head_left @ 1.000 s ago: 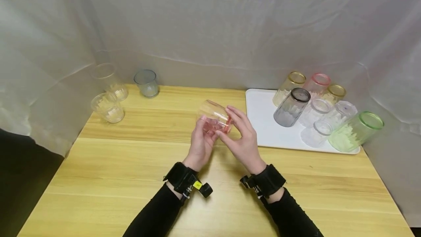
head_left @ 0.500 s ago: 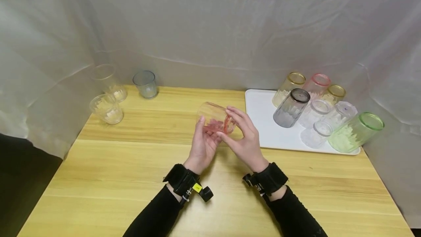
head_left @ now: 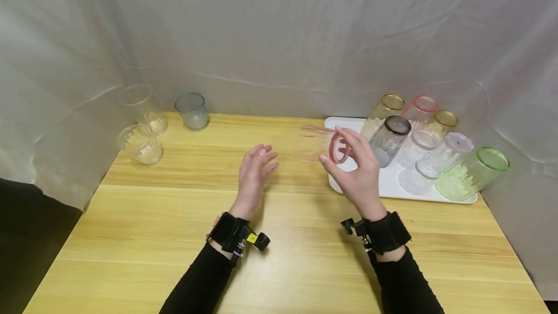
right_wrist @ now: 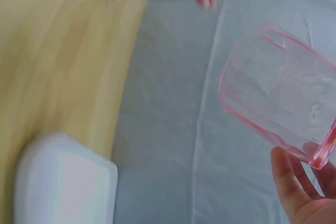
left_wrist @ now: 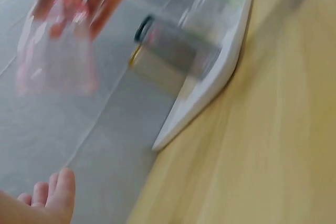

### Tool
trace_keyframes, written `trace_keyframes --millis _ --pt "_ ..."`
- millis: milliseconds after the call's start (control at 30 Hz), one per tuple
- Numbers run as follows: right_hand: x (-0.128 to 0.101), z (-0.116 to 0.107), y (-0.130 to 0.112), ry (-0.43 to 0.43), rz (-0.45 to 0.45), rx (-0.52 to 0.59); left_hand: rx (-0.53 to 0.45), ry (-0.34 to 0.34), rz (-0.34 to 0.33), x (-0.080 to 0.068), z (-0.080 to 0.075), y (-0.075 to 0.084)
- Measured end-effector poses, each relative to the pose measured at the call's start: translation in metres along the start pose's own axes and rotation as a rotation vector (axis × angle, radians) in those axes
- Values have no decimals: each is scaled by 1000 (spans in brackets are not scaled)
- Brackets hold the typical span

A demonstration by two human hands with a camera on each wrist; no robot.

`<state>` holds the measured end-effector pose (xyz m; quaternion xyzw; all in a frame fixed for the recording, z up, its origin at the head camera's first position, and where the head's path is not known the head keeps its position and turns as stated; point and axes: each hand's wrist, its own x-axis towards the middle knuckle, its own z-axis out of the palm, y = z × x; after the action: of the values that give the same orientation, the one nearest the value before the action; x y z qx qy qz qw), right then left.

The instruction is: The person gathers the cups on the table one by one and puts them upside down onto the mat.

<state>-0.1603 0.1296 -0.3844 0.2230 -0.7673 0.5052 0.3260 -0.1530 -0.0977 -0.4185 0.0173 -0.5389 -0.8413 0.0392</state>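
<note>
Pink glass point(right_wrist: 283, 95) hangs aloft by the white tray point(head_left: 392, 181), head-view axis roughly nine-to-three, mouth toward nine; right hand point(head_left: 359, 173) pinches its base. Left hand point(head_left: 252, 178), at eight o'clock: fingers loosely apart.

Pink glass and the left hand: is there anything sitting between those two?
No; in the head view, the stretch between the left hand and the pink glass shows only bare wooden tabletop.
</note>
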Motion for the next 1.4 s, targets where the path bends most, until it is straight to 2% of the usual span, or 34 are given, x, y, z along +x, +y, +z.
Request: trace_keyframes --millis 133,233,333,500,567,633,767,967,1167,1400 --pt "6 -14 3 43 20 -65 127 63 90 9 -16 12" --pt "9 -24 6 60 28 -122 277 85 151 14 -30 21" --pt "11 -34 9 41 46 -164 438 86 229 17 -42 28" --pt "13 -50 12 -33 109 -259 766 61 392 19 -60 37" --pt "13 -56 13 -72 147 -300 881 53 435 19 -65 40" --pt "14 -62 14 -110 192 -333 954 43 453 20 -70 42" --pt "15 -72 15 -182 276 -378 1032 29 443 22 -77 47" --pt "15 -86 22 -301 316 -422 1112 42 412 22 -88 53" --pt "15 -98 27 -394 386 -480 1140 67 410 22 -95 56" --pt "13 -108 33 -471 451 -540 1140 51 432 23 -94 54"
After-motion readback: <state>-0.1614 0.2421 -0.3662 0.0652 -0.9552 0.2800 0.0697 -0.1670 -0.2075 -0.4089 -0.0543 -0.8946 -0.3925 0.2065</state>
